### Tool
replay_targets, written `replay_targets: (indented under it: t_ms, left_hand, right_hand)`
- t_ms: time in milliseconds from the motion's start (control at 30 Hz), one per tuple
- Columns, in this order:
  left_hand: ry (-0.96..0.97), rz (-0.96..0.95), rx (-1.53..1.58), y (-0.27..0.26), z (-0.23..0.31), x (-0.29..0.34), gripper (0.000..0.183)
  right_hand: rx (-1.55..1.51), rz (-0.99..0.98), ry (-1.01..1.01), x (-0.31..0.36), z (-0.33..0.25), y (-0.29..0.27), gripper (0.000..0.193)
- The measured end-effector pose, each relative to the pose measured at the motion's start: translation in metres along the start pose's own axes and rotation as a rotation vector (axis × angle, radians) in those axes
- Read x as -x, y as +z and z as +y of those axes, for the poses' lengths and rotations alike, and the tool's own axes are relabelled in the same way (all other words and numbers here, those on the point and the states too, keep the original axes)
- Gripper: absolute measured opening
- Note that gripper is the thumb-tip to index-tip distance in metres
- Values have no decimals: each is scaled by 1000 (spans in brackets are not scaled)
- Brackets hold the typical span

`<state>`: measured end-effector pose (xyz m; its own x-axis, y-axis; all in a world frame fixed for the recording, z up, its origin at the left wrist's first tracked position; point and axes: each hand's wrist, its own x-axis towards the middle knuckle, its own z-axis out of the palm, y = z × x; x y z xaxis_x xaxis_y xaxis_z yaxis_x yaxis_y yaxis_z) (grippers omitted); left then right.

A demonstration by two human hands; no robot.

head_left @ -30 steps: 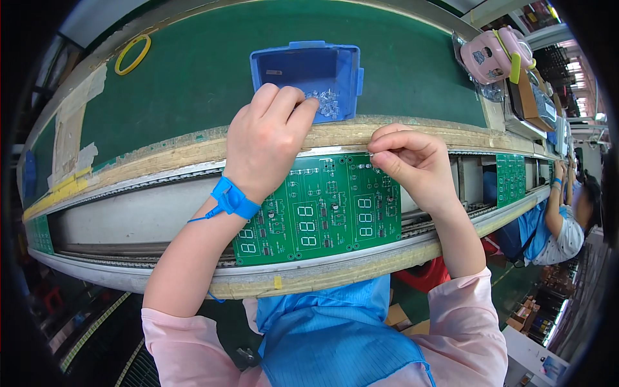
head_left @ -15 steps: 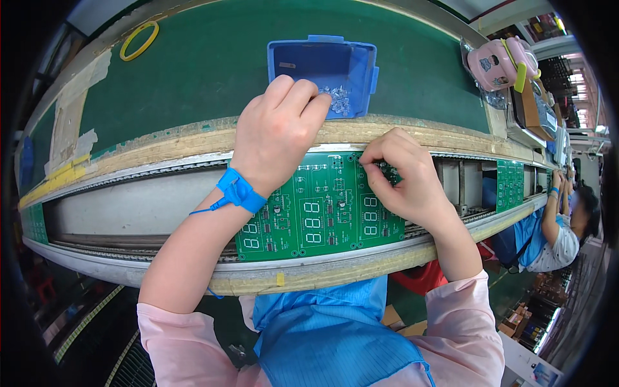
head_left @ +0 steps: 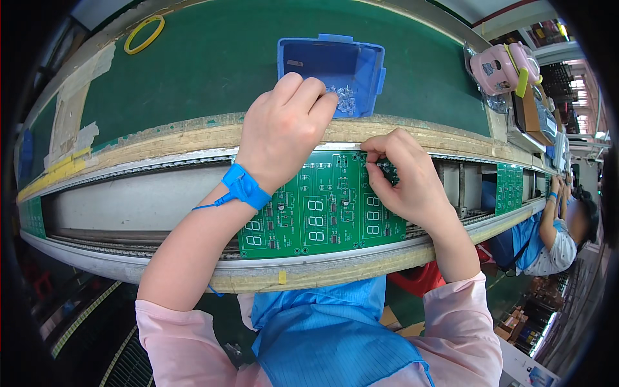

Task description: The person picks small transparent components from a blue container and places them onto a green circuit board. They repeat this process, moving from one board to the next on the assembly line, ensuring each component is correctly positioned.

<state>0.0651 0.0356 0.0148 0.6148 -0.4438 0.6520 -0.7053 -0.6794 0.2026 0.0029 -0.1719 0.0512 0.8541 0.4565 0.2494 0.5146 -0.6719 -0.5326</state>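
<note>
My left hand (head_left: 284, 132), with a blue strap (head_left: 244, 186) on its wrist, is curled closed at the near side of a blue bin (head_left: 311, 59). Small clear parts (head_left: 345, 98) lie in the bin beside its fingers; the fingertips are hidden. A green circuit board panel (head_left: 351, 226) with white digit outlines and small mounted components lies across the rails below. My right hand (head_left: 407, 177) is bent in a pinch over the panel's upper right part, fingertips at its far edge. Whatever either hand holds is too small or hidden to make out.
Metal conveyor rails (head_left: 161, 258) run left to right, with more green boards at the left end (head_left: 32, 216) and right (head_left: 509, 187). A yellow tape ring (head_left: 144, 35) lies on the green mat. A pink container (head_left: 500, 68) stands far right, above a co-worker (head_left: 548, 238) at the line.
The bin and board appear slightly further right in the picture. My left hand stays curled at the bin, and my right hand keeps its pinch over the board with only slight finger movement.
</note>
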Motion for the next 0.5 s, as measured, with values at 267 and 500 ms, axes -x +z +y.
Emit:
replay_targets:
  t_ms: [267,500]
  left_hand:
    - [10,6,-3,0,-1,1,26]
    - [17,11,4,1,0,0,26]
  right_hand:
    - [16,-27,107,-1,-15,-18,30]
    - [-33,-168,354,18,-2,-41,24]
